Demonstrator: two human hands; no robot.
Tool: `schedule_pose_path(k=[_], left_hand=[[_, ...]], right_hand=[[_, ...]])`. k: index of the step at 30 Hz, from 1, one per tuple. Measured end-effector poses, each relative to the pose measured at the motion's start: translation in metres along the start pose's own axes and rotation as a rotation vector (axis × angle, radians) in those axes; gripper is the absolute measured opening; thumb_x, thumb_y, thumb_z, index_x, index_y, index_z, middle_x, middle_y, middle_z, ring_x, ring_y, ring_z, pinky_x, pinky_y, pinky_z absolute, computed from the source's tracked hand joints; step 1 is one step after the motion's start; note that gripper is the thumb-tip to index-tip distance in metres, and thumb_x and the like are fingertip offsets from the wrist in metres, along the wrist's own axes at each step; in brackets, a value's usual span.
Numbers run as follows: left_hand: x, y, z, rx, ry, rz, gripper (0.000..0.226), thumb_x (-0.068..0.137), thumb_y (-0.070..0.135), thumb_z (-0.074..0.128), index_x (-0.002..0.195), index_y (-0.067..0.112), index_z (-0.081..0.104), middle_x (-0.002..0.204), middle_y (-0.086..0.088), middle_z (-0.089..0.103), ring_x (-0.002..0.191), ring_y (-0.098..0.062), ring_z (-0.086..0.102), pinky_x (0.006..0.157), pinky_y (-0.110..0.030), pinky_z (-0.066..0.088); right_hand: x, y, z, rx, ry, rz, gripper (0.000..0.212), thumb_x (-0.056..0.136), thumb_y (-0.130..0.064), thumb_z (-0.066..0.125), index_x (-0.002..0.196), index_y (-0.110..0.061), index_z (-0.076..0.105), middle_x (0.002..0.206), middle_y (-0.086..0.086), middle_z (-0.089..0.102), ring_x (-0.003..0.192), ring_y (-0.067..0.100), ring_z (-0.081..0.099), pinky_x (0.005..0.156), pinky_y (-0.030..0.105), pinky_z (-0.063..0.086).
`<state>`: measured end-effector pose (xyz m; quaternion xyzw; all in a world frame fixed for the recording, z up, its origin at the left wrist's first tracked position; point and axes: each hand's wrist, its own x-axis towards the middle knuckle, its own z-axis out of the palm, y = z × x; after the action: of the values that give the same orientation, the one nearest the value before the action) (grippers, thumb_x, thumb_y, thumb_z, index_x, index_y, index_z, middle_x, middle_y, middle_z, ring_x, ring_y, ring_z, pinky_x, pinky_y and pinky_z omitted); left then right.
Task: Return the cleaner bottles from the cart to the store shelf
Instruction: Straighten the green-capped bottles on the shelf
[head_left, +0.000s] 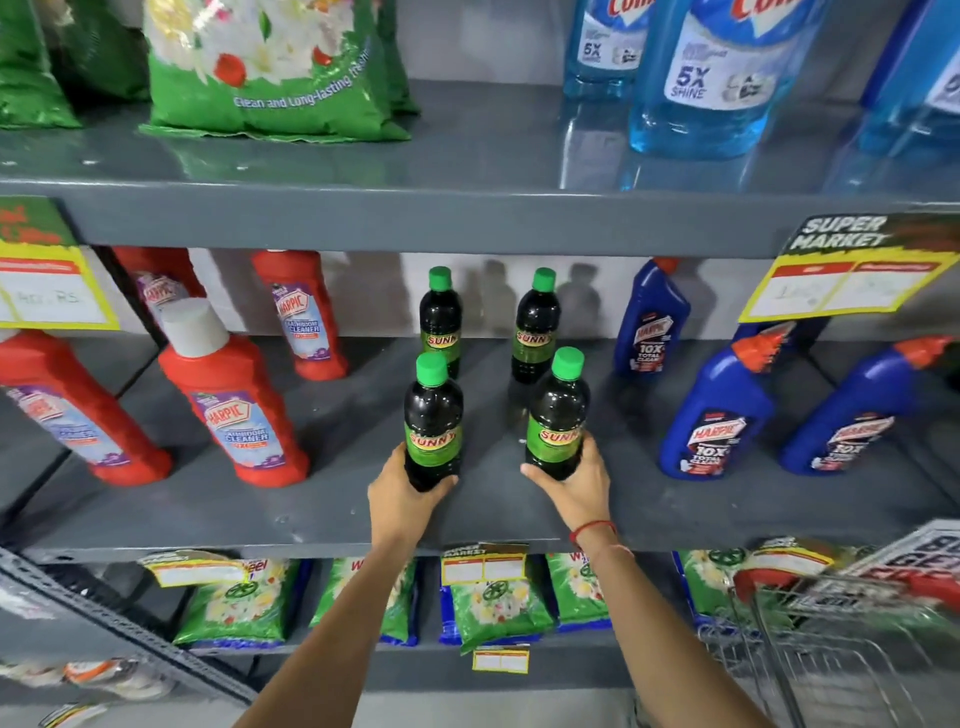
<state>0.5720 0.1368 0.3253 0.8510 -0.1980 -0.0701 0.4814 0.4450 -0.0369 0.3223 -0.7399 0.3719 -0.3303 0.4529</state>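
My left hand (402, 496) grips the base of a dark cleaner bottle (432, 415) with a green cap and a green "SUNNY" label, standing on the grey middle shelf (322, 504). My right hand (576, 486) holds a second, matching bottle (557, 410) at its lower part, a short way to the right on the same shelf. Behind them stand two more of the same bottles, one at the back left (440, 317) and one at the back right (536, 322). The wire cart (810, 644) is at the lower right.
Red Harpic bottles (228, 395) stand to the left on the middle shelf, blue Harpic bottles (714, 410) to the right. Green detergent bags (270, 67) and blue liquid bottles (722, 78) fill the top shelf. Yellow price tags (841, 286) hang from the shelf edge. More bags lie below.
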Motion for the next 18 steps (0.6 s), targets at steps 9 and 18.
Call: schedule_pose_path(k=[9,18], left_hand=[[0.0049,-0.0036,-0.0009,0.029,0.002,0.028,0.068,0.063,0.039,0.081,0.119,0.014,0.055,0.116,-0.010,0.069,0.107,-0.028,0.063,0.092,-0.042,0.051],[0.0089,-0.0040,-0.0020,0.067,-0.027,0.021,0.068,0.063,0.035,0.082,0.120,0.010,0.055,0.116,-0.013,0.069,0.108,-0.031,0.062,0.093,-0.044,0.050]], right_hand=[[-0.0006,0.0022,0.0001,-0.021,0.017,-0.011,0.075,0.053,-0.027,0.087,0.117,-0.013,0.050,0.115,0.011,0.063,0.106,0.025,0.059,0.088,0.025,0.042],[-0.0017,0.0016,-0.0026,-0.039,-0.014,-0.009,0.074,0.052,-0.030,0.087,0.115,-0.015,0.050,0.113,0.009,0.064,0.104,0.024,0.060,0.084,0.023,0.042]])
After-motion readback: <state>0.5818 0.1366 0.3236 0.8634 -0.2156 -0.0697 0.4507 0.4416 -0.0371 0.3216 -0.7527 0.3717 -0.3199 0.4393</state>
